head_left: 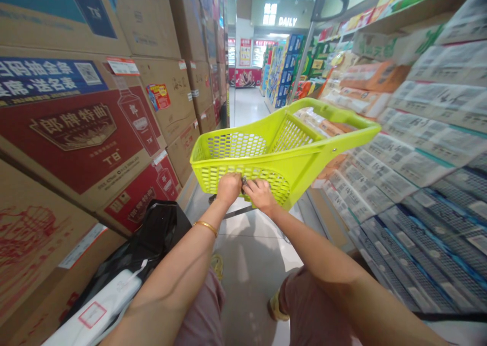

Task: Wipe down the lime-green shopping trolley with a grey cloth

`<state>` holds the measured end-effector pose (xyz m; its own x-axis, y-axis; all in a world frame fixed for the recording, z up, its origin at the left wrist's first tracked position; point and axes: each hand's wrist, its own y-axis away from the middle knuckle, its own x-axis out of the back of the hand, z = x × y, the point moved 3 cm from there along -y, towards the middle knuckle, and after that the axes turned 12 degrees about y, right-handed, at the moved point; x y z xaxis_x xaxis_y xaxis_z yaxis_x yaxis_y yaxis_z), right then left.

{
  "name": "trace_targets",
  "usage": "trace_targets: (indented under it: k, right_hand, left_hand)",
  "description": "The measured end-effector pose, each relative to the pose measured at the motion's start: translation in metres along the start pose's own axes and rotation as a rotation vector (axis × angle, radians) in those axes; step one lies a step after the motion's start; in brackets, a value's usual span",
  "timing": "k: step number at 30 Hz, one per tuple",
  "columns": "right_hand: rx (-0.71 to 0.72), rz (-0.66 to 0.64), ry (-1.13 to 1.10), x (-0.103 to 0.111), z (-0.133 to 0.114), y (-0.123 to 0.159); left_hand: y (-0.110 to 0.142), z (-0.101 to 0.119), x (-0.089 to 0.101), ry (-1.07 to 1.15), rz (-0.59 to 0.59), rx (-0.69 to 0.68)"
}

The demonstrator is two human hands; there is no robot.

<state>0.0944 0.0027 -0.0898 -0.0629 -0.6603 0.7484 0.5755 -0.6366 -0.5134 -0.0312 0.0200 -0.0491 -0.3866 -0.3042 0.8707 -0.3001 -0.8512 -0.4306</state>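
Observation:
A lime-green plastic shopping cart (304, 156) with perforated sides stands in front of me, its handle at the upper right. My left hand (229, 187) is closed in a fist against the cart's near side wall. Beside it, my right hand (261, 193) has its fingers curled together at the same wall. Between the two hands shows a small dark, metallic-looking piece (244, 181); my fingers cover most of it, so its kind is hidden. A gold bracelet (205, 227) circles my left wrist.
Stacked cardboard cartons (68, 138) line the left side. A black bag (155, 234) and a white device (110, 300) lie at lower left. Packed goods on shelves (422, 148) run along the right. Tiled floor (249, 107) leads down the aisle beyond the cart.

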Motion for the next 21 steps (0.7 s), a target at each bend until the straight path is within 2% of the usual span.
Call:
trace_targets:
  k: [3,5,12,14,16,21]
  right_hand:
    - [0.081,-0.037,0.01,0.0,-0.004,0.005]
    - [0.06,-0.039,0.015,0.006,0.0,0.001]
    - [-0.371,0.1,0.016,0.036,0.037,-0.029]
    - [-0.438,0.137,0.017,0.038,0.041,-0.033]
    - [-0.428,0.15,0.013,0.036,0.039,-0.033]
    - [-0.258,0.099,0.012,0.02,0.024,-0.019]
  left_hand:
    - [0.0,0.0,-0.001,-0.006,-0.003,0.012]
    - [0.0,0.0,0.0,-0.005,-0.003,0.016]
    - [0.0,0.002,0.002,-0.02,-0.011,0.007]
    - [0.0,0.002,0.001,-0.024,-0.007,0.005]
    - [0.0,0.001,0.0,-0.035,-0.003,0.008]
    - [-0.001,0.0,-0.001,-0.047,0.002,0.012]
